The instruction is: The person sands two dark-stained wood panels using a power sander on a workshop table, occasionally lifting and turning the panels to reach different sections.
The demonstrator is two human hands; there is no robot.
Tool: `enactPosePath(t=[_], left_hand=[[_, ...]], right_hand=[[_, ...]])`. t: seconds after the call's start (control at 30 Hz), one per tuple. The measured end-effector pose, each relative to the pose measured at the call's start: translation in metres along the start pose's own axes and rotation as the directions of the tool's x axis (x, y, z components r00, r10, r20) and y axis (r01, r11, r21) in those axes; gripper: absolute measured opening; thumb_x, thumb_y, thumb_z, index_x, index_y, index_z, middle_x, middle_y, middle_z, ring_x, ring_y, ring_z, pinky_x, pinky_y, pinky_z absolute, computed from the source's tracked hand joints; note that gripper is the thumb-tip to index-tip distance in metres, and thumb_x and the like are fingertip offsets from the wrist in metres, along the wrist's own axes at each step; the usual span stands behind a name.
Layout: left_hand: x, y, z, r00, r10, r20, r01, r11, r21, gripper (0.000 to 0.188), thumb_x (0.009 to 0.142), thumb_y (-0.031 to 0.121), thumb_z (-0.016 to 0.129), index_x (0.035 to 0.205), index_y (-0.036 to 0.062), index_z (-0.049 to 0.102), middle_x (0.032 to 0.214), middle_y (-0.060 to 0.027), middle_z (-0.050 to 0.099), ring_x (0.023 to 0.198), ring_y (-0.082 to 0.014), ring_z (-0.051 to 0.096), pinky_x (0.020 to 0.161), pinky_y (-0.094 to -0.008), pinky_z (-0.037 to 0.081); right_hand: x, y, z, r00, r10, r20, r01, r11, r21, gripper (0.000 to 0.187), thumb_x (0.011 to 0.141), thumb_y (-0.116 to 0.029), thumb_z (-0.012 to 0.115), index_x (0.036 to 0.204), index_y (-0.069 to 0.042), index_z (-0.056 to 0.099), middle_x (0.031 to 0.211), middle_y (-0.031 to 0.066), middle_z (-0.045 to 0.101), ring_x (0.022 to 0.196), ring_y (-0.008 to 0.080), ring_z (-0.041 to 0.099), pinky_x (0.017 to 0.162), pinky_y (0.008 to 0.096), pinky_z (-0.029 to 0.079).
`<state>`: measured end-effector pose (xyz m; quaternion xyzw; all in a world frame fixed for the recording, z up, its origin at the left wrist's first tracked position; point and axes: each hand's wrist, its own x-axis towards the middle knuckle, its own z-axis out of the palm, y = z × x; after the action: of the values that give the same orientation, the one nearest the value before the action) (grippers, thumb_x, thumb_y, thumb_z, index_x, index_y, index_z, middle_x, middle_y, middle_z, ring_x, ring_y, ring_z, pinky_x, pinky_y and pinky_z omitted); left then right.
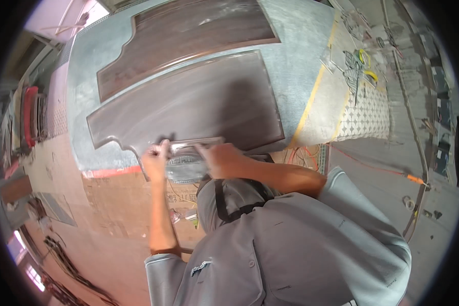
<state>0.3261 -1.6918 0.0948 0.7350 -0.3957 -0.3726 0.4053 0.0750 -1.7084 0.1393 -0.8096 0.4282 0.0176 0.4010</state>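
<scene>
Two dark brown panels with raised borders and curved notches at their left ends lie on a pale blue-grey cover. At the front edge of the near panel (188,102) are both of my hands. A narrow, shiny brown strip (196,145) spans between them; whether it is loose or part of the panel's edge, I cannot tell. My left hand (157,157) is closed near the strip's left end, its fingertips pinched together. Bent in toward the other end is my right hand (222,157), its fingers blurred. The far panel (199,33) lies just beyond.
A grey rounded thing (186,171) shows below my hands. Scissors with yellow handles (364,58) and metal tools lie at the back right, near a patterned sheet (364,120). Red cables (308,157) hang by the table. An orange-handled tool (415,179) lies on the right.
</scene>
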Motion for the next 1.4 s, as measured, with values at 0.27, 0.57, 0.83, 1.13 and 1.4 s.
enactPosePath(t=[0.27,0.57,0.83,1.13,1.4], left_hand=[[-0.059,0.087,0.207,0.988,0.085,0.131,-0.099,0.99,0.104,0.039,0.088,0.028,0.081,0.068,-0.0001,0.064,0.059,-0.0158,0.063,0.051,-0.0267,0.058,0.06,-0.0401,0.049],[0.115,0.137,0.274,0.976,0.217,0.033,-0.219,0.951,0.219,0.044,0.086,0.039,0.083,0.077,-0.0028,0.073,0.067,-0.0171,0.07,0.06,-0.0228,0.062,0.064,-0.0407,0.051],[-0.016,0.098,0.262,0.995,0.093,-0.046,-0.087,0.988,0.13,0.043,0.09,0.03,0.084,0.068,-0.0009,0.064,0.062,-0.0037,0.06,0.061,-0.0102,0.047,0.058,-0.0334,0.043],[-0.152,0.091,0.283,0.96,-0.274,-0.049,0.219,0.852,-0.476,0.033,0.103,0.027,0.071,0.08,0.0073,0.058,0.07,-0.0014,0.062,0.064,-0.01,0.06,0.062,-0.024,0.049],[-0.135,-0.045,0.19,0.487,-0.874,-0.007,0.356,0.205,-0.912,0.042,0.097,0.048,0.073,0.112,0.0108,0.061,0.096,-0.0022,0.06,0.093,-0.0175,0.058,0.081,-0.0378,0.054]], right_hand=[[-0.129,0.139,-0.101,0.99,0.133,-0.045,-0.136,0.989,-0.063,0.086,0.076,-0.025,0.074,0.156,-0.013,0.046,0.096,0.0224,0.074,0.087,0.0434,0.071,0.079,0.0527,0.057],[0.009,0.239,-0.221,0.994,0.058,-0.095,-0.066,0.994,-0.084,0.024,0.074,-0.017,0.076,0.095,-0.005,0.075,0.092,0.0219,0.074,0.086,0.04,0.072,0.074,0.0497,0.055],[-0.083,0.22,-0.177,0.997,0.043,0.064,-0.039,0.997,-0.068,0.049,0.073,-0.017,0.077,0.119,-0.004,0.069,0.095,0.0226,0.075,0.095,0.0411,0.073,0.083,0.0518,0.059],[-0.227,0.234,-0.141,0.99,0.129,0.054,-0.124,0.989,-0.082,0.091,0.075,-0.024,0.072,0.16,-0.017,0.041,0.087,0.0187,0.072,0.078,0.0426,0.069,0.072,0.0543,0.053],[-0.307,0.333,-0.149,0.618,0.589,-0.52,-0.412,0.807,0.423,0.025,0.083,-0.017,0.078,0.094,0.003,0.071,0.072,0.0107,0.069,0.065,0.0195,0.063,0.063,0.0372,0.052]])
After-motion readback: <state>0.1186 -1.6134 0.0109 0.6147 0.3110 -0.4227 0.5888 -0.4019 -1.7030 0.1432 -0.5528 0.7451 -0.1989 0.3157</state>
